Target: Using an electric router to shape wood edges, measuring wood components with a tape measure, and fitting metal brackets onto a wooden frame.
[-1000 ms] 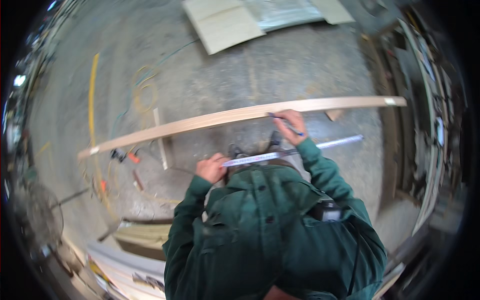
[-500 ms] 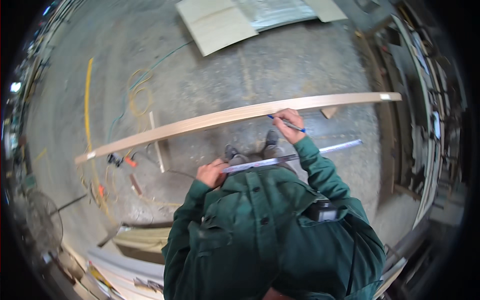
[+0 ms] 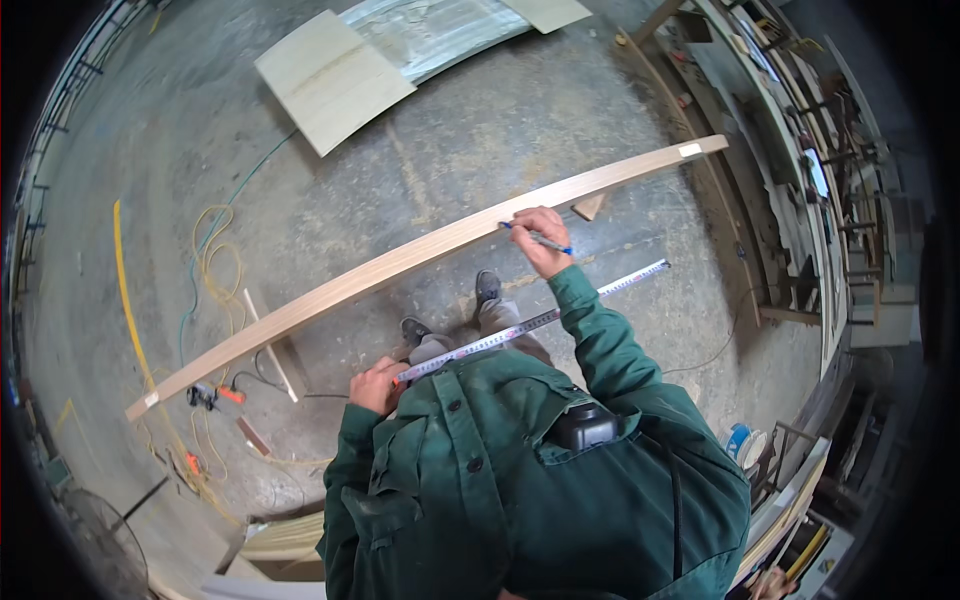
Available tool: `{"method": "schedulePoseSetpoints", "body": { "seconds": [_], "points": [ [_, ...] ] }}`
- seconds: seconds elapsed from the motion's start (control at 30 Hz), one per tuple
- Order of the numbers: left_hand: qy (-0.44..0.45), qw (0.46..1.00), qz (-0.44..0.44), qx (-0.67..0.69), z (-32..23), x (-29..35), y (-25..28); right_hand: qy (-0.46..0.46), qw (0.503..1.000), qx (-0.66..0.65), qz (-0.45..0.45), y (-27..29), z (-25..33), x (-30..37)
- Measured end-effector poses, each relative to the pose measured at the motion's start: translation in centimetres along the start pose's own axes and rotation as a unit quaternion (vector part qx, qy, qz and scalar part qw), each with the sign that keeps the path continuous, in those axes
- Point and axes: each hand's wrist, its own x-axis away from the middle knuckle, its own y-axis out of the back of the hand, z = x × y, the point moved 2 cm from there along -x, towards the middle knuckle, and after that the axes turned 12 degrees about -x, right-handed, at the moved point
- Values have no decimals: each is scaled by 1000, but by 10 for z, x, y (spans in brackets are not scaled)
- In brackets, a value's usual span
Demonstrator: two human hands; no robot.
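Holding a black device [image 3: 585,428], the open chest pocket [image 3: 557,455] on the right of the green shirt [image 3: 520,505] is letting the device's top show above the fabric. At the far right, a rack [image 3: 828,270] is carrying long pieces of material, too many and too crowded to count.

Two bare hands are working. The left hand [image 3: 376,386] is curling its fingers closed around the lower end of one tape measure blade [image 3: 484,343], which is running up and rightward in front of the shirt, passing under the right sleeve and ending above the floor. The right hand [image 3: 541,243] is pinching one blue-tipped pen [image 3: 551,242] between narrowed fingers, and its point is sitting at the near edge of one long wooden board [image 3: 420,250]. That board is stretching diagonally across the space beyond two dark shoes [image 3: 487,286], and it is bearing two white labels [image 3: 690,150], one near each end.

One small wood block [image 3: 588,207] is lying just beside the board, near the right hand. One thin white strip [image 3: 271,345] is lying partly under the board's left half. Farther off, two pale panels [image 3: 335,85] are flanking one silvery sheet [image 3: 430,40].
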Motion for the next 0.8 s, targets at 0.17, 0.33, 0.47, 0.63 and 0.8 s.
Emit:
{"method": "schedulePoseSetpoints", "body": {
  "seconds": [0.17, 0.33, 0.47, 0.63, 0.8],
  "points": [
    [-1, 1000, -1, 5, 1, 6, -2, 1, 1000, -3, 3, -9, 4, -1],
    [-6, 1000, 6, 1, 2, 2, -2, -4, 1000, 2, -5, -9, 11, 0],
    [-4, 1000, -2, 3, -2, 0, 4, 22, 1000, -9, 5, 6, 20, 4],
    [11, 1000, 11, -16, 9, -2, 1, -17, 984, 152, 94, 38, 31, 42],
    [-8, 1000, 2, 17, 22, -7, -3, -181, 906, 298, 239, 74, 42, 100]
  ]
}}
